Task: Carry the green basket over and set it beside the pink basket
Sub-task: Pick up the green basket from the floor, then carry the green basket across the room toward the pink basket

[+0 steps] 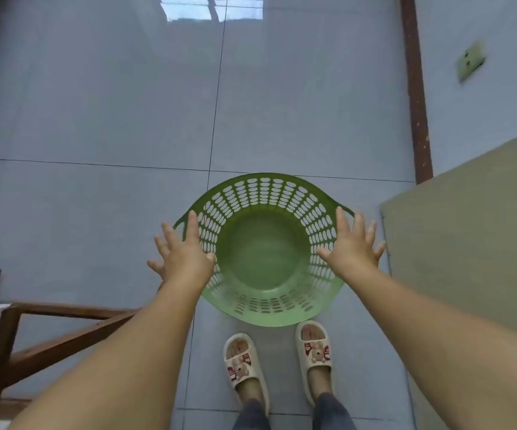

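Basket (263,259), green and round, was seen standing upright on the tiled floor (96,103), just ahead of two feet in cream slippers (277,364). Its perforated wall and plain bottom were visible from above, and nothing was seen inside it. A handle loop stuck out at each side of the rim, at about 9 and 3 o'clock.

The left hand (182,252) was held open with fingers spread over the 9 o'clock side of the rim, its thumb lying against the inner wall. The right hand (351,246) was likewise spread flat over the 3 o'clock side, thumb pointing inward. Neither hand was closed around anything; whether the palms were pressed on the rim or merely above it could not be told.

A wooden chair frame (49,330) was seen at 8 o'clock of the basket, well apart from it. A pale green panel (468,243) lay at 3 o'clock, near the right hand. A brown skirting strip (415,88) ran along the wall at 1 o'clock, with a wall socket (471,62) beyond it.
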`<state>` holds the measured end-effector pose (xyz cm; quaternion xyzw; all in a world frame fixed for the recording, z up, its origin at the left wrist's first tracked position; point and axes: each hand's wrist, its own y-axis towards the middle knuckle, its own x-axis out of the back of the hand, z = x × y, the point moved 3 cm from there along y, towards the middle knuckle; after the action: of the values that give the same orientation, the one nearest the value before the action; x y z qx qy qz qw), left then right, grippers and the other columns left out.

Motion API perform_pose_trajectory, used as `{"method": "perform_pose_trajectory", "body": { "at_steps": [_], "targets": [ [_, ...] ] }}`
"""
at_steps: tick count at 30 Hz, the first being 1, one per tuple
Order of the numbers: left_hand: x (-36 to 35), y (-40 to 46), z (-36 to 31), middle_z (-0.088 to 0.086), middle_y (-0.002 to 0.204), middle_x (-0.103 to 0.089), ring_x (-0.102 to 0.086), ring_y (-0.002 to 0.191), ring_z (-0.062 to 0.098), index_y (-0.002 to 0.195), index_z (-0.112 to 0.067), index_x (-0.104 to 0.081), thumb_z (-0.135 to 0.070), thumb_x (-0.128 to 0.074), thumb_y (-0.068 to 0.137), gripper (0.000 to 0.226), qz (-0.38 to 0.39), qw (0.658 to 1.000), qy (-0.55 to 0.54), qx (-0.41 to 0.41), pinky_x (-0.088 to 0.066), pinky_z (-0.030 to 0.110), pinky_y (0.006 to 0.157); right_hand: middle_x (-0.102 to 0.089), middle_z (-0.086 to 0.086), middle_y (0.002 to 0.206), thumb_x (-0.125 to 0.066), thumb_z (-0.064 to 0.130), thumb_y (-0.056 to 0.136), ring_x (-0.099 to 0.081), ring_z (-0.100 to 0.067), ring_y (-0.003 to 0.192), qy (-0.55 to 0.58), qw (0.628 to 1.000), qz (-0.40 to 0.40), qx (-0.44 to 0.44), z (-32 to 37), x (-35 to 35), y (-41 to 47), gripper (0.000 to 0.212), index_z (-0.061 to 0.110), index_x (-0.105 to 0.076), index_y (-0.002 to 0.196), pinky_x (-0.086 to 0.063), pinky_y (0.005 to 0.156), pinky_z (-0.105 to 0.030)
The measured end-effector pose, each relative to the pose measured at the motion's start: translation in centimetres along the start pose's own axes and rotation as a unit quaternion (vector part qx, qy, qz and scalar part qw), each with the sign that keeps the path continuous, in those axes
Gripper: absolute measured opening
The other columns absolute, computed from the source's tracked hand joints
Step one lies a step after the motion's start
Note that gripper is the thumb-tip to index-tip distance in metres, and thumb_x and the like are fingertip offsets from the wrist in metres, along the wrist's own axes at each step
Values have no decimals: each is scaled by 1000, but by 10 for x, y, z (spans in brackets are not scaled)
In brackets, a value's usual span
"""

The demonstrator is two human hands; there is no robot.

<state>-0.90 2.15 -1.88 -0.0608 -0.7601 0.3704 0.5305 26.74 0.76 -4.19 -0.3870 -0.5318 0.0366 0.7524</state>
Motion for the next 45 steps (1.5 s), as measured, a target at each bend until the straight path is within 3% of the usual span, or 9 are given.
{"method": "perform_pose_trajectory", "body": {
  "at_steps": [6, 9, 12, 15, 18, 22, 29, 42, 45],
  "targets": [
    [-26, 37, 12, 15, 160, 10, -2, 148, 36, 147, -39, 4, -23, -59, 87, 89, 4, 996, -42, 78, -13, 60, 114, 15, -3, 157, -55, 9, 85, 2, -34, 143, 24, 997, -23, -67, -15, -23, 31, 83, 35, -4, 145, -15, 110, -54],
    [-32, 49, 17, 18, 155, -14, -24, 140, 37, 149, -33, -2, -7, -52, 88, 83, -30, 991, -97, 85, -35, 50, 106, -9, -11, 151, -45, -5, 82, -29, -36, 126, 63, 994, -71, -61, -19, -24, 41, 75, 31, -18, 143, -40, 85, -40],
    [-27, 51, 18, 20, 131, -47, -51, 112, 35, 148, -22, -16, 2, -38, 89, 68, -70, 982, -161, 76, -44, 40, 84, -35, -13, 127, -32, 3, 86, -46, -32, 101, 110, 990, -83, -31, -12, -19, 41, 59, 28, -26, 139, -44, 77, -40],
    [-13, 41, 13, 12, 108, -55, -49, 87, 26, 134, -9, -39, 5, -36, 88, 48, -76, 981, -171, 57, -41, 35, 74, -44, -4, 108, -27, 16, 92, -50, -25, 85, 140, 987, -80, -28, 2, -6, 33, 45, 23, -35, 135, -43, 74, -39],
    [20, 30, 5, 9, 92, -52, -48, 78, 26, 106, -6, -53, 7, -36, 86, 29, -84, 981, -169, 52, -41, 35, 68, -46, -10, 124, -27, 19, 93, -46, -25, 91, 130, 988, -85, -21, 18, 24, 19, 41, 21, -39, 132, -39, 76, -37],
    [97, 12, -5, 11, 89, -52, -48, 77, 29, 99, -6, -56, 6, -37, 86, 26, -97, 980, -168, 34, -40, 35, 67, -43, -17, 129, -32, 1, 85, -49, -35, 108, 82, 991, -100, 20, 53, 97, -14, 56, 21, -35, 137, -43, 84, -41],
    [257, -12, -33, 17, 108, -63, -48, 79, 26, 114, -5, -58, 0, -40, 90, 30, -150, 968, -200, -8, -40, 33, 69, -48, -17, 123, -34, -5, 84, -52, -32, 101, 105, 979, -156, 73, 131, 236, -57, 56, 18, -40, 134, -41, 76, -36],
    [515, 71, -160, 7, 68, -50, -49, 67, 27, 68, -10, -52, 5, -43, 83, 23, -261, 948, -177, -48, -36, 29, 54, -55, -14, 127, -37, -3, 86, -54, -30, 111, 164, 951, -206, 163, 317, 467, 36, 46, 12, -49, 127, -42, 83, -33],
    [562, 103, -189, 5, 69, -51, -49, 74, 29, 76, -8, -56, 5, -43, 82, 19, -270, 942, -197, -39, -37, 32, 58, -57, -14, 125, -38, -2, 86, -54, -30, 110, 153, 948, -202, 193, 365, 515, 68, 42, 10, -53, 123, -42, 83, -33]
  ]
}}
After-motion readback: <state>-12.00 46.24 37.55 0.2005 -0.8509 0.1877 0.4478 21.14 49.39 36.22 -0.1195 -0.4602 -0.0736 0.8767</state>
